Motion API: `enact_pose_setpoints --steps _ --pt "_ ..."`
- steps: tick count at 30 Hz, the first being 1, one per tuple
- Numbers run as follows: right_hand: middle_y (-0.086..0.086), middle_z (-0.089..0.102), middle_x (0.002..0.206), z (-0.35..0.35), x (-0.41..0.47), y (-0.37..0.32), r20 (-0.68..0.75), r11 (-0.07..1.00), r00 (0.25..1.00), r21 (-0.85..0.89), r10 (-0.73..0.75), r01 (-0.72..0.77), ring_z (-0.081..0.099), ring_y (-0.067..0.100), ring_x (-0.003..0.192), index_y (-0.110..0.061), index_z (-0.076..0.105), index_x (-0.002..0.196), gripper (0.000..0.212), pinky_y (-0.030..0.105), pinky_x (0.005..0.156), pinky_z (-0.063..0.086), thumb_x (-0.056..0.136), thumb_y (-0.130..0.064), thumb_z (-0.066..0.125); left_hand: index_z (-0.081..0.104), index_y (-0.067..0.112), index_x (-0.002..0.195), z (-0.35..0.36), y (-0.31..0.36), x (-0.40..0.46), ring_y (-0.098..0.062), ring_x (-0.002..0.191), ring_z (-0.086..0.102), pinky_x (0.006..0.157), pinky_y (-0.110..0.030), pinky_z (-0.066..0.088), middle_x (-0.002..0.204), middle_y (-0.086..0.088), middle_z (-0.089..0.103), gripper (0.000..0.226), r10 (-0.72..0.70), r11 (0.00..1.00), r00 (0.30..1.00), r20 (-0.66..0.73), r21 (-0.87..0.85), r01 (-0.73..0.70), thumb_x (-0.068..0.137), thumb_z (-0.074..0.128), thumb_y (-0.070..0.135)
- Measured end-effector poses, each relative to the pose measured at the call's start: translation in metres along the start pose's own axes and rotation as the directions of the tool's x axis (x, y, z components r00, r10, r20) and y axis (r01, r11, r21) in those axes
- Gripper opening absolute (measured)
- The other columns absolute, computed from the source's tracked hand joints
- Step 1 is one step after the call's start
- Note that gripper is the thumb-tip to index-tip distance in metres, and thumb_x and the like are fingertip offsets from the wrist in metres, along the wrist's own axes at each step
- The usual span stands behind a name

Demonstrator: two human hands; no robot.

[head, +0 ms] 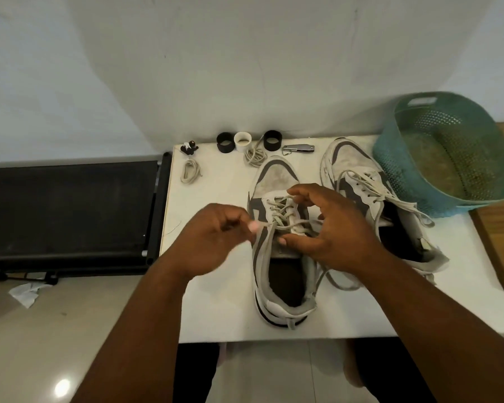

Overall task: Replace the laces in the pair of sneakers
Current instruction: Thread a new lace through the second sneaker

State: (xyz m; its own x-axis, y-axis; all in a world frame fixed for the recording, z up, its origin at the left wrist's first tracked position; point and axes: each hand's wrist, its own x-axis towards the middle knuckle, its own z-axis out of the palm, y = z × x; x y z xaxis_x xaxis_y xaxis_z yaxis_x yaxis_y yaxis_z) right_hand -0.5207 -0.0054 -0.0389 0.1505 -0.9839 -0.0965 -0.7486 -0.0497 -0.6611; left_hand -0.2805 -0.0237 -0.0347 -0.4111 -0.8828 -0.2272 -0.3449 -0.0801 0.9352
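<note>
Because the left hand (213, 239) is smeared with motion blur, its fingers are hard to separate, though they are curled and pinch one end of the lace (285, 221) just left of the near sneaker (277, 237). That lace runs from the pinch to the right, across the eyelets. The right hand (332, 231) covers the sneaker's right side and part of the tongue; its forefinger and thumb are bent over the lacing, touching it, but whether they truly grip a strand I cannot tell. Loose lace trails out under the right wrist.

Both sneakers lie on the white table (216, 315), toes pointing away. The second sneaker (370, 196) sits just to the right of the first, still laced, its heel partly hidden behind the right forearm. Two coiled spare laces (190, 171) rest near the far edge, beside two black rings (225, 142), a small white cup (242, 141) and a metal folding tool (298, 148). A teal perforated basket (445, 158) stands at the right, its side cut off by the picture's edge.
</note>
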Motion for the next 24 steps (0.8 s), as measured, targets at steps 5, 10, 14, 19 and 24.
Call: enact_pose_setpoints --steps 5,10,14,19,24 --pt "-0.016 0.06 0.124 0.006 0.002 0.007 -0.008 0.999 0.999 0.019 -0.042 0.042 0.054 0.007 0.115 -0.04 0.049 0.139 0.082 0.034 0.099 0.049 0.068 -0.055 0.086 0.07 0.025 0.084 -0.006 0.007 0.004 -0.03 0.136 0.055 0.108 -0.05 0.048 0.126 -0.003 0.072 0.022 0.171 0.313 0.974 -0.15 -0.929 -0.198 0.093 0.065 0.044" --pt "-0.017 0.06 0.124 0.007 0.004 0.011 -0.011 0.999 0.999 0.009 -0.051 0.051 0.054 0.007 0.115 -0.039 0.051 0.138 0.079 0.032 0.099 0.046 0.069 -0.055 0.085 0.07 0.023 0.091 -0.04 0.001 0.0 -0.01 0.053 0.042 0.05 -0.022 0.033 0.07 0.007 0.06 0.023 0.2 0.067 0.936 -0.29 -0.949 -0.309 0.098 0.057 0.041" --pt "-0.019 0.058 0.126 0.007 0.003 0.01 0.006 0.999 0.999 -0.022 -0.046 0.046 0.051 0.001 0.113 -0.037 0.056 0.136 0.07 0.021 0.094 0.041 0.074 -0.059 0.08 0.069 0.025 0.083 -0.048 0.005 -0.005 -0.007 0.049 0.032 0.047 -0.022 0.025 0.066 0.009 0.056 0.025 0.093 0.229 0.901 -0.425 -0.871 -0.434 0.095 0.058 0.044" --pt "-0.02 0.067 0.113 0.001 0.002 0.01 -0.04 0.974 0.999 0.224 -0.032 0.04 0.061 -0.002 0.106 -0.033 0.066 0.122 0.026 0.029 0.091 0.054 0.099 -0.043 0.059 0.074 0.027 0.075 -0.008 0.026 0.003 -0.011 0.063 0.057 0.056 -0.024 0.045 0.083 0.002 0.071 0.029 -0.16 0.856 0.927 -0.339 -0.516 -0.041 0.101 0.062 0.034" --pt "-0.013 0.069 0.101 -0.01 -0.008 0.016 -0.053 0.995 0.998 0.091 -0.025 0.03 0.065 0.001 0.095 -0.028 0.07 0.107 0.018 0.021 0.083 0.053 0.093 -0.017 0.068 0.081 0.027 0.087 0.018 0.01 0.003 0.002 0.092 0.063 0.087 -0.035 0.049 0.1 0.01 0.073 0.024 -0.152 0.981 0.952 -0.266 0.075 0.178 0.098 0.065 0.042"
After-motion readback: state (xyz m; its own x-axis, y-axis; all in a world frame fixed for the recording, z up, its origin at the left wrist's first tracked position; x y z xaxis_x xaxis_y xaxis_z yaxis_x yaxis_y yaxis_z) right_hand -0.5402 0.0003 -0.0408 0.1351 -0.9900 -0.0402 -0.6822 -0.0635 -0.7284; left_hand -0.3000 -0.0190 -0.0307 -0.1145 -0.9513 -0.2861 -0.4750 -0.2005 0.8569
